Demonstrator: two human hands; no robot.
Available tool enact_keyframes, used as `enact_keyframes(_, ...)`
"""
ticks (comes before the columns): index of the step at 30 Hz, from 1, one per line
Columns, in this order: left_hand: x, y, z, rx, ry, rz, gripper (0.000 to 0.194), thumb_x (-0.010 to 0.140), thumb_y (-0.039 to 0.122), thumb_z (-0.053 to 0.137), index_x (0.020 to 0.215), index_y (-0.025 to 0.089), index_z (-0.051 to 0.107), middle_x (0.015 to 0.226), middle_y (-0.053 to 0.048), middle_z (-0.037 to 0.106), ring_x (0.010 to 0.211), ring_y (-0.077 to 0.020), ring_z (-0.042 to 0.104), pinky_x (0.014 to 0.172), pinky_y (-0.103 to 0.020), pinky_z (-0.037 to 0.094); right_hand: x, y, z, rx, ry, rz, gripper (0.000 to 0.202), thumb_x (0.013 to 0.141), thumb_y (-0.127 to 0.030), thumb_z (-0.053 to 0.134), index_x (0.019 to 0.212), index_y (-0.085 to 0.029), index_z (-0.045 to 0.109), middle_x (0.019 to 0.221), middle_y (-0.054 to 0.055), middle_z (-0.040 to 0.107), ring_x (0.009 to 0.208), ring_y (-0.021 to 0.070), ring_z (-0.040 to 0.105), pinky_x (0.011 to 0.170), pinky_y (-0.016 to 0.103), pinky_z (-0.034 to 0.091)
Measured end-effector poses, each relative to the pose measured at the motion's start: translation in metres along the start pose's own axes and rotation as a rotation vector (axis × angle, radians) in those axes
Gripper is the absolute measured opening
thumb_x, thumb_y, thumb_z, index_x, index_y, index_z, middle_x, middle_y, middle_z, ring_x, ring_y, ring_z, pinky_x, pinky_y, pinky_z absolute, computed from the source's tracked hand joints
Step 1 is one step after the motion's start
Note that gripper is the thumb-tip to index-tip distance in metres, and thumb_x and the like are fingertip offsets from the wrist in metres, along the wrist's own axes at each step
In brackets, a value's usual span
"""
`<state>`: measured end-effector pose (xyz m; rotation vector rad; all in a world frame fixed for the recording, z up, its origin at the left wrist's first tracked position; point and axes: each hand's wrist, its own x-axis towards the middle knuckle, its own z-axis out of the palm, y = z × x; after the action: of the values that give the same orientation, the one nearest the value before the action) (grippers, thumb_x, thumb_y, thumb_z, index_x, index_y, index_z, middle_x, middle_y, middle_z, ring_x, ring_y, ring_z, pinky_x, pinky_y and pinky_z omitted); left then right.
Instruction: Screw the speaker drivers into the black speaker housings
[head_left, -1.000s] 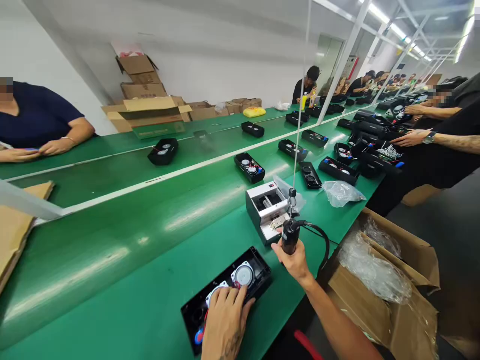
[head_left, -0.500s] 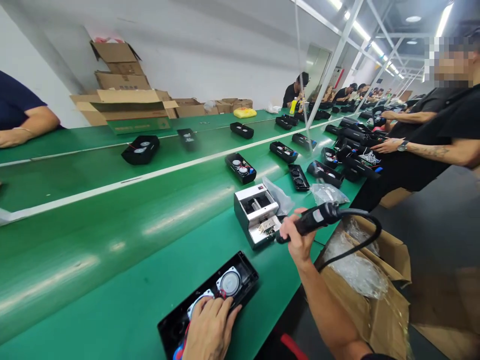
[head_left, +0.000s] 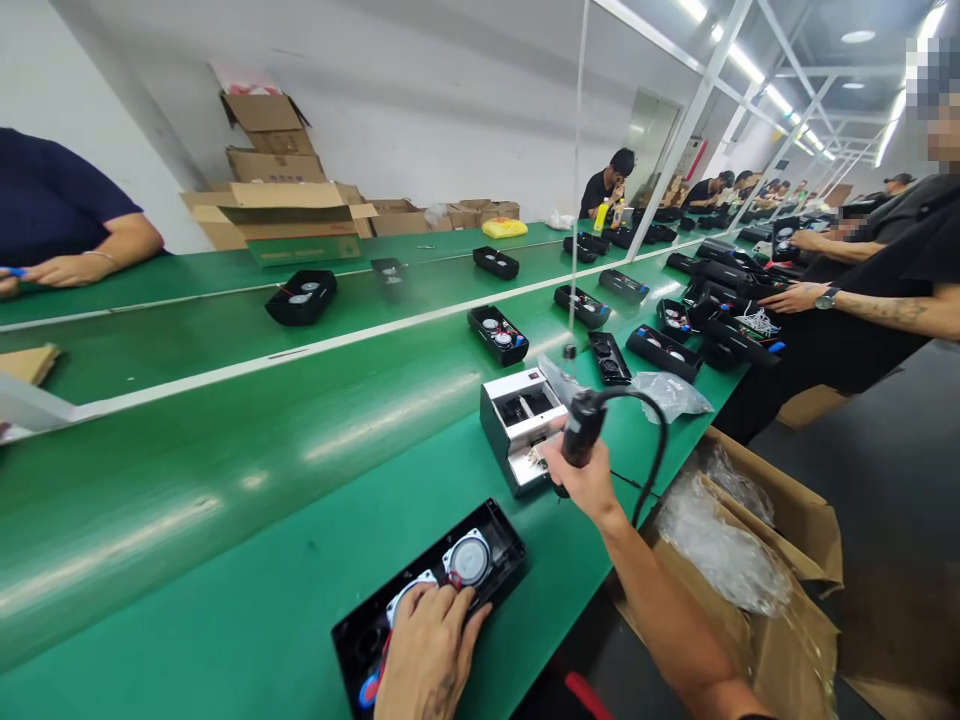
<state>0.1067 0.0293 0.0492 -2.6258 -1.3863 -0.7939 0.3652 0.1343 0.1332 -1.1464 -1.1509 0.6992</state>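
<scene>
My right hand (head_left: 587, 478) is closed around a black electric screwdriver (head_left: 582, 430), held upright, with a black cable (head_left: 660, 440) looping from its top. The tip is hidden behind the hand. Just beyond it stands a silver and black screw feeder (head_left: 517, 420). In front of me a black speaker housing (head_left: 510, 555) lies open side up on the green bench. Inside it are two round speaker drivers (head_left: 470, 558), red wires and a blue part (head_left: 369, 690). My left hand (head_left: 431, 640) grips the near wall, fingers bent inside over the drivers.
Several speaker housings (head_left: 498, 335) lie along the green line (head_left: 247, 440). Plastic bags (head_left: 671, 395) rest beyond the feeder. Open cartons with clear plastic (head_left: 727, 550) stand below the bench at right. A co-worker's arm (head_left: 877, 305) is at right, another person (head_left: 67, 210) at far left.
My right hand has turned the screwdriver from nearly level to upright and moved slightly left and down beside the screw feeder. My left hand stays on the speaker housing. The view has shifted slightly.
</scene>
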Motion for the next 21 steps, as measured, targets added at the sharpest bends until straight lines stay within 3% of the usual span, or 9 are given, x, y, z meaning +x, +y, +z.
enact_keyframes(5,0.005,0.001,-0.004,0.004,0.048,0.027,0.038,0.114,0.028,0.04,0.092,0.024,0.071,0.078,-0.001,0.067,0.075,-0.0218,0.061,0.089,-0.041,0.043,0.009,-0.013,-0.001,0.151,0.2,-0.139,0.03,0.094,-0.032,0.073,0.117,-0.024,0.057,0.056,-0.012,0.057,0.045,0.0118,0.052,0.055,0.028,0.048)
enact_keyframes(8,0.004,-0.004,-0.002,0.007,0.045,0.042,0.035,0.113,0.027,0.042,0.095,0.025,0.072,0.079,0.0,0.07,0.076,-0.0218,0.062,0.089,-0.042,0.044,0.017,-0.013,0.003,0.151,0.224,-0.171,0.029,0.094,-0.031,0.072,0.116,-0.023,0.057,0.056,-0.012,0.058,0.045,0.0116,0.052,0.056,0.029,0.049)
enact_keyframes(13,-0.001,-0.013,0.003,0.029,0.02,0.13,0.024,0.109,0.024,0.051,0.099,0.028,0.073,0.084,0.001,0.075,0.078,-0.0219,0.066,0.088,-0.041,0.047,0.019,-0.007,0.009,0.094,0.199,-0.12,0.027,0.091,-0.035,0.074,0.108,-0.023,0.057,0.056,-0.01,0.056,0.047,0.013,0.052,0.056,0.03,0.049)
enact_keyframes(16,-0.001,-0.012,0.004,0.031,0.004,0.106,0.026,0.109,0.027,0.051,0.097,0.03,0.073,0.083,0.0,0.074,0.077,-0.023,0.066,0.088,-0.042,0.047,0.022,-0.004,0.009,0.008,0.166,-0.091,0.025,0.086,-0.036,0.078,0.097,-0.023,0.059,0.055,-0.009,0.055,0.049,0.0138,0.054,0.058,0.032,0.051)
enact_keyframes(21,0.002,-0.006,0.0,0.003,0.016,0.06,0.035,0.113,0.029,0.044,0.093,0.027,0.072,0.08,-0.001,0.071,0.076,-0.0226,0.064,0.087,-0.042,0.045,0.009,-0.003,0.002,0.065,-0.064,0.074,0.032,0.082,-0.038,0.084,0.098,-0.022,0.062,0.055,-0.01,0.054,0.043,0.0114,0.048,0.046,0.028,0.043)
